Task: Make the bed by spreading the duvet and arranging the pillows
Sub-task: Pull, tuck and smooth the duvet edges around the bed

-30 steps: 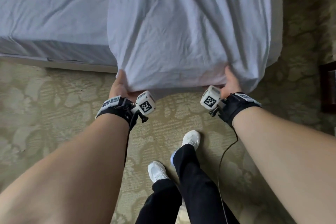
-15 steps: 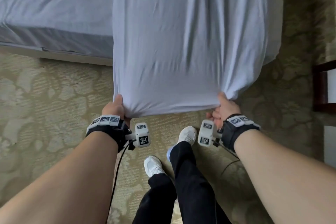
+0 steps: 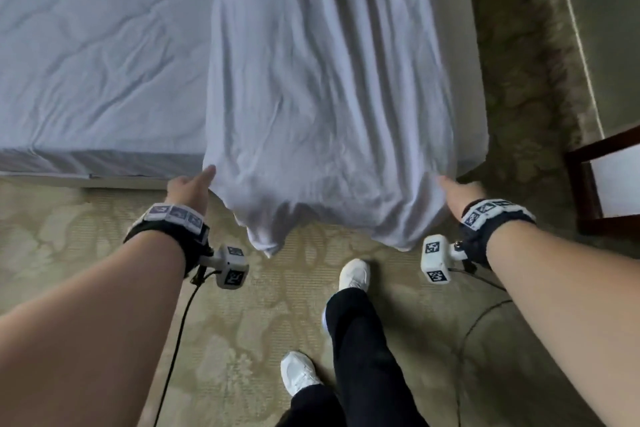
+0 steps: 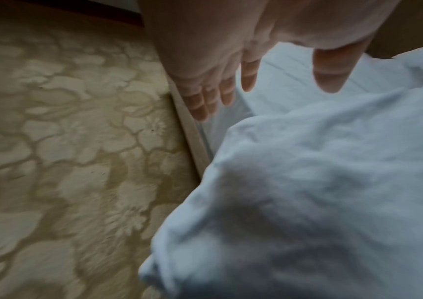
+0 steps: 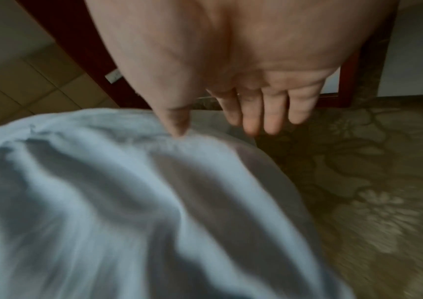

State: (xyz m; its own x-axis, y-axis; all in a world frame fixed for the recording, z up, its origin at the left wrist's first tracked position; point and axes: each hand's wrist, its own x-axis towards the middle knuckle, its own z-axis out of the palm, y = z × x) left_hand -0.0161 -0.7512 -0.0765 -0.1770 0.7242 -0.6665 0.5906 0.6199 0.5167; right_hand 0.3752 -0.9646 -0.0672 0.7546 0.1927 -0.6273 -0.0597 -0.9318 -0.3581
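Note:
A white duvet [image 3: 329,97] lies in a long folded strip down the right side of the bed [image 3: 97,55], its end hanging over the foot towards the carpet. My left hand [image 3: 188,189] is open beside the duvet's left edge, fingers straight [image 4: 213,95], holding nothing. At the right edge my right hand [image 3: 459,192] is also open; its thumb tip [image 5: 177,125] touches the cloth [image 5: 103,202] while the fingers stay straight. The wrist views show the duvet [image 4: 320,192] blurred. No pillows are in view.
Patterned beige carpet [image 3: 86,236] covers the floor around the bed's foot. My legs and white shoes [image 3: 353,276] stand just before the hanging duvet end. A dark wooden furniture frame [image 3: 588,184] stands at the right, close to the bed's corner.
Both hands gripped the duvet's end and pulled it back towards me. Now they have let go and opened, and the end droops over the foot of the bed.

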